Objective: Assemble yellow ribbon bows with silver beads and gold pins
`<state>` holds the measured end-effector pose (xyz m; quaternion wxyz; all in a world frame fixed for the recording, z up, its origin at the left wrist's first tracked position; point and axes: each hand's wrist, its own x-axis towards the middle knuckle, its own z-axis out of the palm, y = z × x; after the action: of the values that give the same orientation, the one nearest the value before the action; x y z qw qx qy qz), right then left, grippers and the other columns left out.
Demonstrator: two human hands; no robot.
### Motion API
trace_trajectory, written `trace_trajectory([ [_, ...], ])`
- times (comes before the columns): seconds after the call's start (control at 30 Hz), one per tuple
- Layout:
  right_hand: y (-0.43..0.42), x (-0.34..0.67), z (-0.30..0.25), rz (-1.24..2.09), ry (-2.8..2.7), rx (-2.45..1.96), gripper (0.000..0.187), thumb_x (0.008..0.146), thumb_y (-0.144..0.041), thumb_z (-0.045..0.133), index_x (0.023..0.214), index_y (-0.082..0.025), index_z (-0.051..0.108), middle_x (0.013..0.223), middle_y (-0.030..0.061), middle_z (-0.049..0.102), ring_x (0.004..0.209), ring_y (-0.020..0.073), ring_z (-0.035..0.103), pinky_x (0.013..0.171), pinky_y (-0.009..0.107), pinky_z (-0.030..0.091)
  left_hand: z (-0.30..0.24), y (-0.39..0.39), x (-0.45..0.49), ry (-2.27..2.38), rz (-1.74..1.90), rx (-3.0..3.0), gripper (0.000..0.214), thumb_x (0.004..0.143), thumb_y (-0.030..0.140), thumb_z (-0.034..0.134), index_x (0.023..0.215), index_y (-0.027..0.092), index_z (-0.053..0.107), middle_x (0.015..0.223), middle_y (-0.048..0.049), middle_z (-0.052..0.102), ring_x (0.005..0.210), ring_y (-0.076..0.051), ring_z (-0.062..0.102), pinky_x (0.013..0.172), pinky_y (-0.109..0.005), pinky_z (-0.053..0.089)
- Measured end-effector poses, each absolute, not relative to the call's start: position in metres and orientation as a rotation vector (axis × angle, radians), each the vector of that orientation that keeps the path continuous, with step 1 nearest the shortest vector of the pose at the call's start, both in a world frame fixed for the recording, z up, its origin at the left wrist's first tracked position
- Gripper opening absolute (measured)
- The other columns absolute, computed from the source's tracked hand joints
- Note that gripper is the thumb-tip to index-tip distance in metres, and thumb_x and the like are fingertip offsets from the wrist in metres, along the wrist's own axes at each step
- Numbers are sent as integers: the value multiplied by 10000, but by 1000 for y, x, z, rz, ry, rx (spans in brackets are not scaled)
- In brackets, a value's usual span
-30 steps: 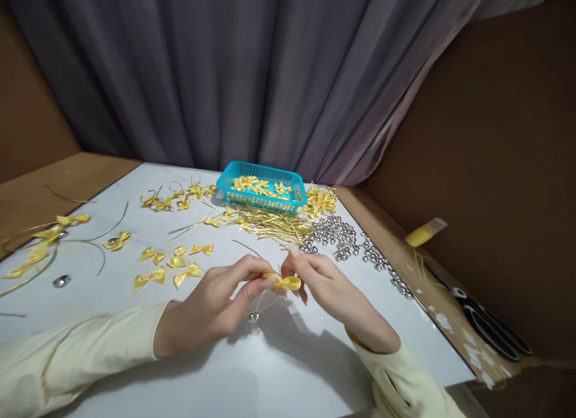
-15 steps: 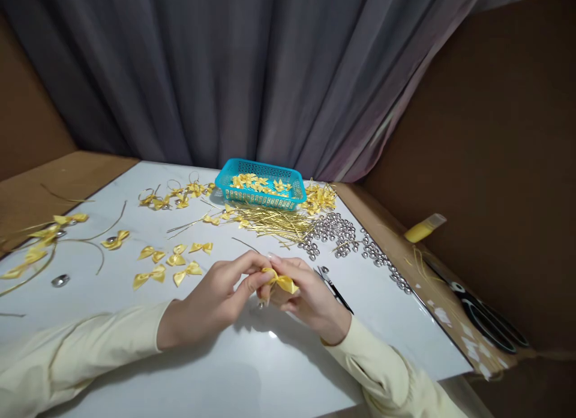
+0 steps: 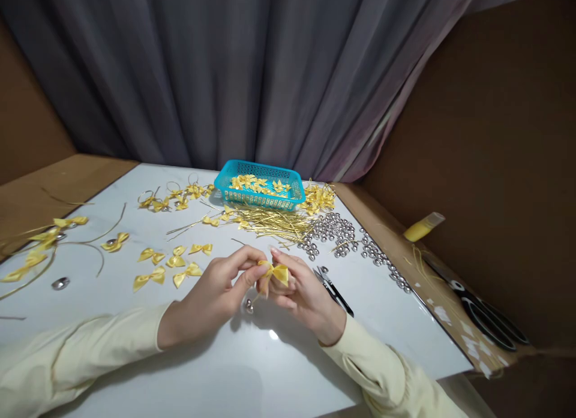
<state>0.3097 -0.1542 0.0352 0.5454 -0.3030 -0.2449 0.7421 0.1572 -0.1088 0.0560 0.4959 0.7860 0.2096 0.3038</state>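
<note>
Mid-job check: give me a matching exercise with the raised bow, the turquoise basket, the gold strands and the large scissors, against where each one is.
1. Raised bow
2. Turquoise basket
3. Gold strands
4. Large scissors

A. Heaped on the white tabletop, beside the silver beads
B. On the brown surface at the right
C. In the fingers of the left hand
D. Near the curtain, holding yellow bows

Pairs: 1-C, 2-D, 3-A, 4-B

Grey curtain is hanging behind the far edge of the worktop. Beyond the right edge, yellow tube is lying; black-handled scissors are resting toward the near right corner, white scraps lying alongside.
</note>
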Motion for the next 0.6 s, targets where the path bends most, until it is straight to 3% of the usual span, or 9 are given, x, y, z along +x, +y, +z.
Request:
trace_trajectory([
  [0.13, -157, 309, 34, 1924, -625, -637, 517, 793, -577, 570, 520, -148, 474, 356, -106, 266, 314, 26, 140, 272, 136, 155, 59, -110, 158, 509, 751, 1903, 170, 924, 271, 426, 821, 175, 521, 661, 23, 588, 631, -111, 589, 582, -214, 447],
  [0.4, -162, 307, 41, 1811, -607, -679, 274, 813, -318, 625, 631, -134, 534, 400, -109, 276, 348, 20, 121, 298, 111, 140, 57, -111, 158, 485, 772, 1951, 169, 929, 259, 411, 839, 170, 523, 665, 17, 583, 631, -116, 578, 589, -223, 443],
  [0.6, -158, 308, 38, 1786, -580, -686, 334, 797, -262, 604, 535, -160, 424, 389, -110, 234, 333, 21, 116, 281, 115, 147, 51, -109, 159, 492, 809, 2006, 153, 932, 222, 404, 829, 177, 509, 648, 22, 584, 610, -110, 582, 587, -213, 460],
])
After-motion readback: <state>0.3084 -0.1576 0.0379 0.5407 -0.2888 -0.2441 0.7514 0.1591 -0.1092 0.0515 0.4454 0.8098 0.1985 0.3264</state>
